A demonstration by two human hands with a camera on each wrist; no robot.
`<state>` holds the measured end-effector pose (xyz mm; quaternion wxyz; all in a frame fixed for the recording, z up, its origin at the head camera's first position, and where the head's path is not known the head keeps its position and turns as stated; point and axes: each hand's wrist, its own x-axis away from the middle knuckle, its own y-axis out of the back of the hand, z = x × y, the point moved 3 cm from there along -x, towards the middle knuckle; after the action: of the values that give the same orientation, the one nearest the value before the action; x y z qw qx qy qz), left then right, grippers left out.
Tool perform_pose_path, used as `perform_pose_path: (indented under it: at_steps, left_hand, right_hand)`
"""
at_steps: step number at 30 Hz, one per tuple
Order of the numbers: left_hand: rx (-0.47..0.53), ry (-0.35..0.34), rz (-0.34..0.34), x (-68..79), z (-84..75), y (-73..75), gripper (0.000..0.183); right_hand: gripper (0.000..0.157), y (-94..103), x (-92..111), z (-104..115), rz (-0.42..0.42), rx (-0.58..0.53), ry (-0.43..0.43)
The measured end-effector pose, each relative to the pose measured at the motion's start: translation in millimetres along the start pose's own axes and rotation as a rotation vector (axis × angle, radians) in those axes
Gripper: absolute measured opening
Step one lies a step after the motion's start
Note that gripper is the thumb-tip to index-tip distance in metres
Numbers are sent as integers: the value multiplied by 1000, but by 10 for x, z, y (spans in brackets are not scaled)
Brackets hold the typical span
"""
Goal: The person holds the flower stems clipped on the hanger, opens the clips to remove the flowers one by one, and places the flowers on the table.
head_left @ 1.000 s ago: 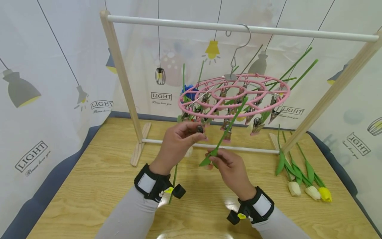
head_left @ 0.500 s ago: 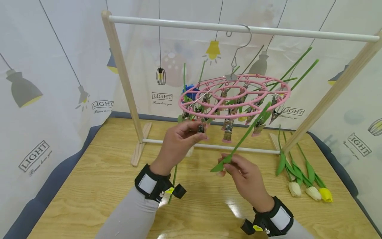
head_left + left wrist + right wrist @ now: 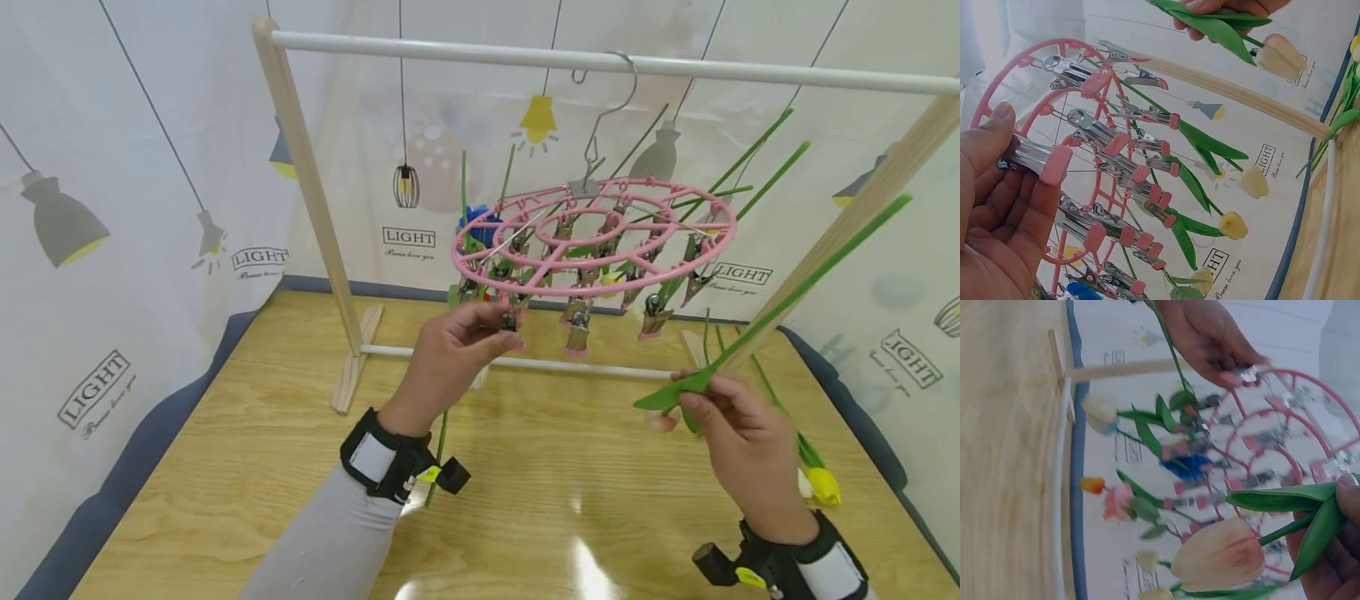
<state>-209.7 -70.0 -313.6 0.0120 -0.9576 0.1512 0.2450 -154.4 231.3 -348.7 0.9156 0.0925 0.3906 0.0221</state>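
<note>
My left hand [image 3: 446, 362] pinches a silver metal clip with pink tips [image 3: 1038, 159], which hangs at the near rim of the round pink clip hanger [image 3: 566, 291]. Nothing sits between that clip's tips. In my right hand [image 3: 753, 454] is an artificial tulip with a pale pink-cream bloom [image 3: 1219, 556], held near its green leaves. Its stem [image 3: 817, 279] slants up to the right, apart from the hanger. The bloom is mostly hidden in the head view. Several flowers, among them a blue one [image 3: 477, 225], hang from other clips.
A wooden stand with a white top bar [image 3: 450, 52] carries the hanger by its metal hook [image 3: 630, 92]. At the table's right lie loose tulips, one yellow [image 3: 823, 486], partly behind my right hand. A green stem [image 3: 441, 446] shows beside my left wrist.
My right hand has moved to the right with the tulip, from below the hanger to near the stand's right leg. The left hand stays at the clip.
</note>
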Motion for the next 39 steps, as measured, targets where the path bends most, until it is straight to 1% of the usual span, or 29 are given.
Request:
perform_pose_path:
  at_steps: [1,2,4,6,8,11,15,19,20,22,25,28,30,31,36,37,39]
  left_hand:
    - [0,0,0,-4,3,1,33]
    - [0,2,1,-7,11,4,33]
    - [6,6,2,-13,39,11,32]
    - [12,9,6,-22,85,19,32]
    - [9,7,9,-31,138,27,30]
    - [-6,-8,11,-45,203,37,29]
    - [-19,-28,13,-55,229,38,29]
    - [-17,-29,18,-58,225,32,29]
    - [-20,-20,17,-52,185,26,29]
    - [-21,-16,17,-51,178,24,29]
    - [-23,5,13,-42,126,15,27]
    - [-30,22,12,-30,63,5,26]
    - [-35,35,13,-17,-7,-4,25]
    - [-36,39,14,-11,-32,-9,25]
    - [-36,48,19,-2,-51,-12,25]
    - [-35,48,21,0,-48,-13,25]
    - [-34,44,25,3,-43,-14,24]
  right_hand:
    - [30,88,-4,-2,-27,43,-35]
    - [30,181,-2,5,-63,151,-76]
    - [29,358,-2,10,-122,314,-140]
    - [27,520,-1,7,-180,422,-213]
    - [25,675,-2,-11,-242,563,-254]
    - [26,889,3,-83,-303,610,-329]
    - [30,1182,9,-235,-360,659,-432]
    - [37,1468,41,-427,-364,684,-574]
    - [39,1533,60,-480,-347,687,-608]
    - [45,1652,101,-595,-292,695,-684]
    - [52,1803,151,-738,-184,726,-743]
    - [59,1936,172,-847,-61,805,-771]
    - [62,2026,195,-924,3,852,-776]
    - [63,2077,217,-981,32,896,-779]
    - [67,2311,348,-1284,187,985,-819]
    - [65,2342,380,-1343,213,1015,-817]
    - [63,2392,432,-1443,269,1025,-837]
